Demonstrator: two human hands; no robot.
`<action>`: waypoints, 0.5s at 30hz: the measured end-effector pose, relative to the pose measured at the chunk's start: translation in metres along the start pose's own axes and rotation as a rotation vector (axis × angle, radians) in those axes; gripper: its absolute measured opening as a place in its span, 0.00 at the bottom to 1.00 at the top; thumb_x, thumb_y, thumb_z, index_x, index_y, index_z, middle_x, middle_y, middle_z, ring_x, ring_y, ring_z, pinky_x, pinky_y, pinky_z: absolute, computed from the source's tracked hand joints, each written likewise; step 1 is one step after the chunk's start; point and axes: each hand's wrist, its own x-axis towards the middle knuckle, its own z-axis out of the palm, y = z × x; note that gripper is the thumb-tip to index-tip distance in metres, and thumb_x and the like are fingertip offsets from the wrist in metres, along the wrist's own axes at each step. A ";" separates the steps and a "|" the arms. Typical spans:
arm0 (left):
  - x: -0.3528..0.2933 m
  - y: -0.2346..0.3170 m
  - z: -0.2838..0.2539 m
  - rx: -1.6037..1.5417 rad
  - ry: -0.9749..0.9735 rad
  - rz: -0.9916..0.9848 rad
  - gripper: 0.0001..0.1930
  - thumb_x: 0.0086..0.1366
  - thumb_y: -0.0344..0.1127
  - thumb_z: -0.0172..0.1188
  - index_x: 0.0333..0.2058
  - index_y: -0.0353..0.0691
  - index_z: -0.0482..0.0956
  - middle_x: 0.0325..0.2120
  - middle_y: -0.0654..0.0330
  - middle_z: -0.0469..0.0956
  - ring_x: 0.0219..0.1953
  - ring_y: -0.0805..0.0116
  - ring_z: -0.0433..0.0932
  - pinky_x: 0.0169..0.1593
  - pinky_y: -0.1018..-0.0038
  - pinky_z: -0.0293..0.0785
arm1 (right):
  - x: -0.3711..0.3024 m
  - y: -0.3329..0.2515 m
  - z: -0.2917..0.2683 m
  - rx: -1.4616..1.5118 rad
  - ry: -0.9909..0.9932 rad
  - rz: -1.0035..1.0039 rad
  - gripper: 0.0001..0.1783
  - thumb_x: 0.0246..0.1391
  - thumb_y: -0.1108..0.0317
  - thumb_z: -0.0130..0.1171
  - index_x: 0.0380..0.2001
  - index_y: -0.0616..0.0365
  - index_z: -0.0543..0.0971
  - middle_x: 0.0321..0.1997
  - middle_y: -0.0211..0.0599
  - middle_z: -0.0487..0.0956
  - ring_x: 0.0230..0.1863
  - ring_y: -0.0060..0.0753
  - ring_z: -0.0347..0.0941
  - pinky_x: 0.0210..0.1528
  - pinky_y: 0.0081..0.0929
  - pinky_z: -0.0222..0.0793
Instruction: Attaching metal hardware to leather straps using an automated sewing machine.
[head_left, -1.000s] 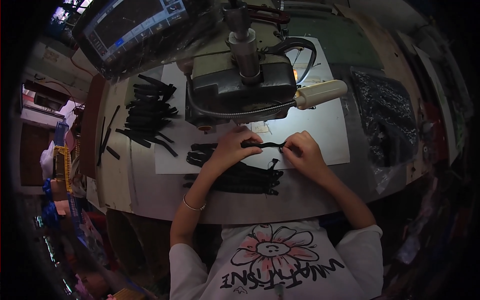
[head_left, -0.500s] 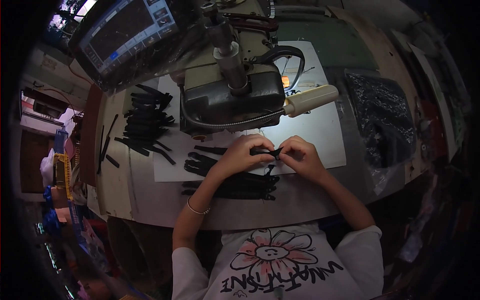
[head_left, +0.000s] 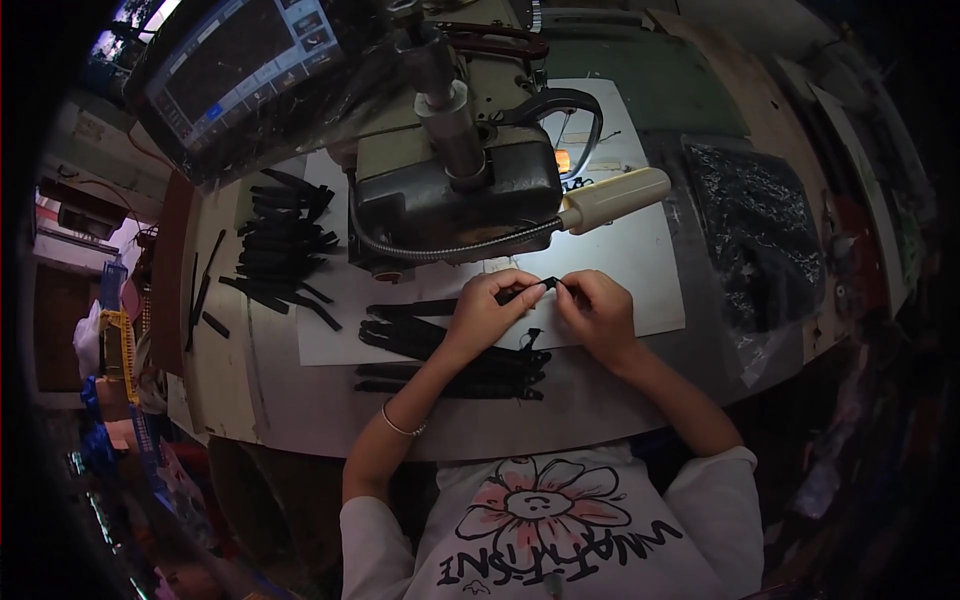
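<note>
A narrow black fabric strip (head_left: 551,283) is pinched at one end between my two hands, just in front of the sewing machine head. My left hand (head_left: 484,312) grips it with thumb and forefinger, and a dark length shows beyond that hand's left side. Close by, the fingertips of my right hand (head_left: 602,312) are closed on the tip of the same strip. Below my hands lies a row of black strips (head_left: 470,382), partly hidden by my left forearm. Fine loose threads stick up near their right ends.
The sewing machine head (head_left: 450,200) overhangs the white sheet (head_left: 645,290), with a cream lamp (head_left: 618,200) lighting it. A lit screen (head_left: 255,80) stands at the upper left. More black strips (head_left: 280,235) are heaped on the left; a clear plastic bag (head_left: 760,235) lies right.
My hands have shifted slightly away from me with the strip, and its pinched end has changed angle. My right fingers have come closer together. The whole view has drifted a little.
</note>
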 end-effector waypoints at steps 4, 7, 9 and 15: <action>0.000 -0.006 0.000 0.045 0.026 0.059 0.07 0.58 0.31 0.60 0.31 0.32 0.77 0.23 0.67 0.76 0.25 0.84 0.71 0.31 0.85 0.68 | -0.001 -0.002 0.004 -0.117 0.030 -0.202 0.05 0.43 0.75 0.58 0.23 0.60 0.71 0.20 0.36 0.70 0.21 0.35 0.69 0.22 0.27 0.64; 0.000 -0.007 0.001 0.083 0.038 0.158 0.07 0.53 0.32 0.63 0.28 0.35 0.79 0.23 0.61 0.78 0.25 0.74 0.76 0.33 0.78 0.69 | -0.004 0.001 0.007 -0.293 0.025 -0.339 0.07 0.42 0.75 0.58 0.21 0.58 0.68 0.18 0.35 0.66 0.20 0.34 0.65 0.21 0.28 0.62; -0.001 -0.003 0.001 0.404 0.120 0.423 0.06 0.51 0.32 0.63 0.26 0.38 0.79 0.23 0.60 0.78 0.26 0.66 0.75 0.36 0.74 0.67 | -0.006 0.002 0.007 -0.359 -0.034 -0.346 0.07 0.42 0.76 0.60 0.25 0.61 0.72 0.20 0.37 0.70 0.20 0.36 0.67 0.21 0.30 0.62; -0.003 -0.002 0.001 0.436 0.177 0.429 0.05 0.51 0.32 0.64 0.25 0.38 0.79 0.23 0.61 0.78 0.29 0.65 0.75 0.40 0.74 0.65 | -0.006 0.004 0.010 -0.296 -0.062 -0.351 0.06 0.43 0.76 0.59 0.26 0.61 0.72 0.20 0.37 0.70 0.20 0.36 0.68 0.22 0.29 0.63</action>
